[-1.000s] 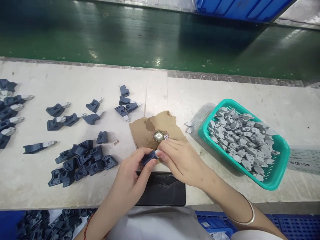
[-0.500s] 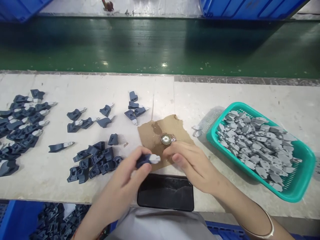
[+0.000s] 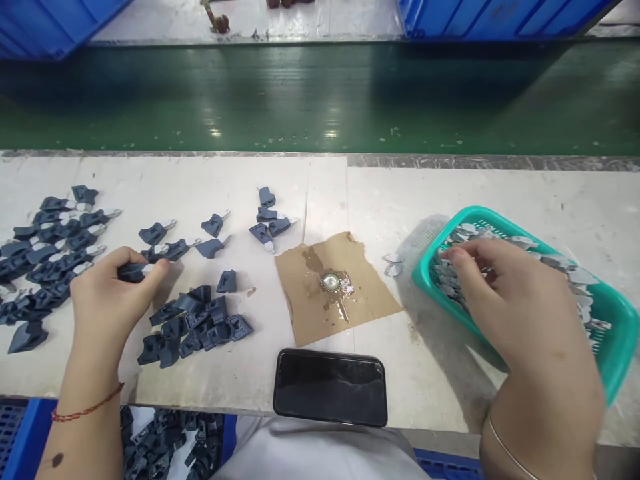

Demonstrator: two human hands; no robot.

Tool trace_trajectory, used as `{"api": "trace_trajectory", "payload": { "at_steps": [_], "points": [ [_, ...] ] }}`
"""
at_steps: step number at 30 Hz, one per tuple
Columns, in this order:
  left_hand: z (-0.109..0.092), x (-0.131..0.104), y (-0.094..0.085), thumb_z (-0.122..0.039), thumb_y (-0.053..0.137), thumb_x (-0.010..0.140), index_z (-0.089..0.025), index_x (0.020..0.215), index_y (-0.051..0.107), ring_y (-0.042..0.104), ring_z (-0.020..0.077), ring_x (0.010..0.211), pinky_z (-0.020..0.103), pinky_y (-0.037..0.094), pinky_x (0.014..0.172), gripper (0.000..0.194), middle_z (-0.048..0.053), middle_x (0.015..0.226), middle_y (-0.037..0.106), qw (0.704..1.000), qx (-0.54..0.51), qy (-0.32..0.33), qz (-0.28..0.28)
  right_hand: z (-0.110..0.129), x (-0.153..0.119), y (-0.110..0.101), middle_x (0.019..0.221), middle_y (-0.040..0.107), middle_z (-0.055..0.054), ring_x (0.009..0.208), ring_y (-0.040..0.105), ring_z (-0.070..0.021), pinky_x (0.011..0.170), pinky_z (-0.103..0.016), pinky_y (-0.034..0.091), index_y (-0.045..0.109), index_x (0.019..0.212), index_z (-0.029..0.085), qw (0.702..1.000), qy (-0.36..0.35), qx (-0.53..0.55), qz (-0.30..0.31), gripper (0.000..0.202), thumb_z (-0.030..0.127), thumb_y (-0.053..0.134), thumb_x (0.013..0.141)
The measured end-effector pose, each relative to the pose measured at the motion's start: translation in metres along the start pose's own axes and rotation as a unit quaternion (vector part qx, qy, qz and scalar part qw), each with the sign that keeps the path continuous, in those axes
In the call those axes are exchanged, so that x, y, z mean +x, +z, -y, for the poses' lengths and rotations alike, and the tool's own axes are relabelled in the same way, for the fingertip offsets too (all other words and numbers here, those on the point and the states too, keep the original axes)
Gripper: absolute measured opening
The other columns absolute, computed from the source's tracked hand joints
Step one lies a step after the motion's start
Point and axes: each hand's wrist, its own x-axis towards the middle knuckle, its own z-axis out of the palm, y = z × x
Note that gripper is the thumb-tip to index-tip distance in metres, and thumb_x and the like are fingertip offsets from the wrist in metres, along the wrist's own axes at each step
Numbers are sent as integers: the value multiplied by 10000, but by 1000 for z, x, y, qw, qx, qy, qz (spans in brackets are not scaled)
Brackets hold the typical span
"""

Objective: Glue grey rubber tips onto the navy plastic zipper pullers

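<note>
My left hand is closed on a dark blue-grey plastic piece with a pale tip, held low over the table's left part. Several like pieces with pale tips lie around and beyond it. To its right sits a pile of dark plastic pieces that show no pale tips. My right hand is over the green basket, thumb and forefinger pinched at a small light grey piece. Many more light grey pieces fill the basket, partly hidden by the hand.
Brown cardboard with a wet, shiny patch and a small round metal-rimmed item lies mid-table. A black phone is at the near edge. Two light grey pieces lie left of the basket. Beyond runs a green belt; blue crates stand behind.
My left hand has moved left from the cardboard, carrying the dark piece with its pale tip. My right hand has left the cardboard and moved right, to the basket.
</note>
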Motion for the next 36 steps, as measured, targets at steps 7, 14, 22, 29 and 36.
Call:
{"api": "trace_trajectory", "payload": {
  "at_steps": [7,14,22,29,36],
  "points": [
    [36,14,3,-487,764,861,-244,887,599,564,419,1245,508,417,1059,295,84,1037,652,985,71,158,14,-24,7,10,1096,648,-155,976,649,-366,687,-416,427,596,1089,232,986,-52,-131,88,282,430,465,936],
    [39,-23,-10,-312,661,958,-364,1201,738,582,309,1309,405,361,1139,260,-25,1324,692,939,-66,275,195,-9,20,13,1044,684,-155,868,633,-309,682,-387,414,597,1004,193,989,-1,-122,88,157,278,506,909],
    [42,-38,3,-489,681,958,-432,1192,761,605,309,1287,377,405,1081,253,-33,1377,670,929,-68,286,226,-9,21,10,827,684,-92,662,581,-234,614,-343,379,698,844,192,996,10,-42,76,112,258,613,876],
    [52,-43,11,-408,650,950,-396,1197,738,608,325,1263,439,451,1054,262,10,1391,643,908,-42,353,221,-10,18,-4,689,715,-47,573,594,-209,563,-356,424,812,922,193,990,72,109,57,202,326,688,834],
    [50,-50,13,-460,566,992,-311,1227,643,590,364,1271,530,456,1048,288,82,1432,592,888,15,421,184,-9,12,-7,742,733,-36,665,625,-178,660,-362,518,799,907,230,911,83,404,23,170,389,748,879]
  ]
}}
